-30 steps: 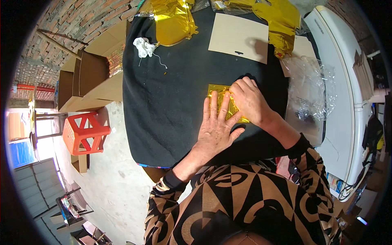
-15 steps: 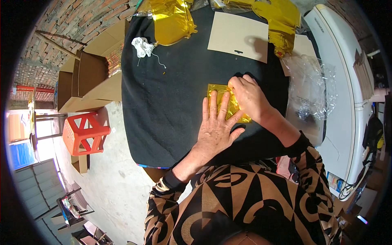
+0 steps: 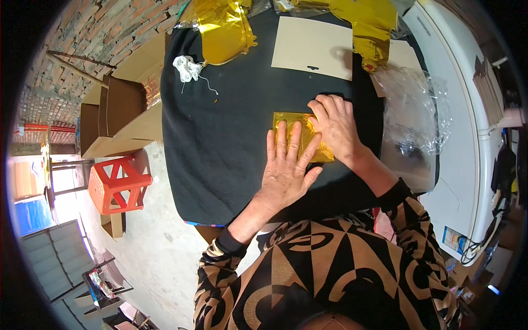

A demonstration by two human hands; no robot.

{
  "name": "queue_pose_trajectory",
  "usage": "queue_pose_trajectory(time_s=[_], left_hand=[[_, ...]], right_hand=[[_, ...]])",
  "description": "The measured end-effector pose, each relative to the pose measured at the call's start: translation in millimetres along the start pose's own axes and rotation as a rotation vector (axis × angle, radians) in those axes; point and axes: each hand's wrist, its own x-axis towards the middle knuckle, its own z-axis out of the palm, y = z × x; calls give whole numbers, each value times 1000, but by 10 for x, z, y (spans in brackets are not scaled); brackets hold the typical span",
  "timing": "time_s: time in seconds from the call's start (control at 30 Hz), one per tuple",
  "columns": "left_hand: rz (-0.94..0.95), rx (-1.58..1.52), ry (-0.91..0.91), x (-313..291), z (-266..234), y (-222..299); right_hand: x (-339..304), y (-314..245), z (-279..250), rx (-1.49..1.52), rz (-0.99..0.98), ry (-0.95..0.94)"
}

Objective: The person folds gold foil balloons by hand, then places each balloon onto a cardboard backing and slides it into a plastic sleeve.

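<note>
Head view: a table [image 3: 220,148] is covered in black cloth, and a transparent plastic bag [image 3: 410,121] is laid along its right edge. A cream card [image 3: 312,47] is placed near the far edge, between two gold foil shapes [image 3: 223,36]. Toward the near edge, the left hand [image 3: 286,173] is laid flat, its straight fingers spread over foil with nothing gripped; the right hand [image 3: 336,129] is loosely bent, its thumb set at the foil's right side, though whether any foil is pinched there cannot be told. By these hands a folded gold sheet [image 3: 304,131] is partly covered, around the table's middle, slightly closer to the near edge. Smoothing appears to be in hand: the sheet is best anchored by even left-hand pressure, with wrinkles stroked outward toward its right side, lightly, since thin foil is likely to be creased or dragged askew by force. Loose strands from the white string bundle [image 3: 187,69], toward the far left corner, should not be trapped underneath.
</note>
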Motion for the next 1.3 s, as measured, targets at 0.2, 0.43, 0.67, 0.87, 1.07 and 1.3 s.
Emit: queue_pose_trajectory(time_s=[0.2, 0.43, 0.67, 0.87, 1.07, 1.3], left_hand=[[-24, -85, 54, 73, -161, -45], [31, -3, 137, 576, -243, -450], [-98, -3, -361, 1207, -503, -567], [-62, -36, -576, 1347, -549, -635], [-227, -614, -532, 911, -553, -888], [-390, -1274, -408, 477, -684, -749]], right_hand=[[-40, 1, -2, -64, -21, -37], [-17, -46, -31, -25, -23, -17], [2, 7, 19, -8, -2, -19], [12, 67, -73, 93, 1, -29], [-219, 89, -367, 437, 221, 95], [-577, -114, -475, 1117, 457, -26]])
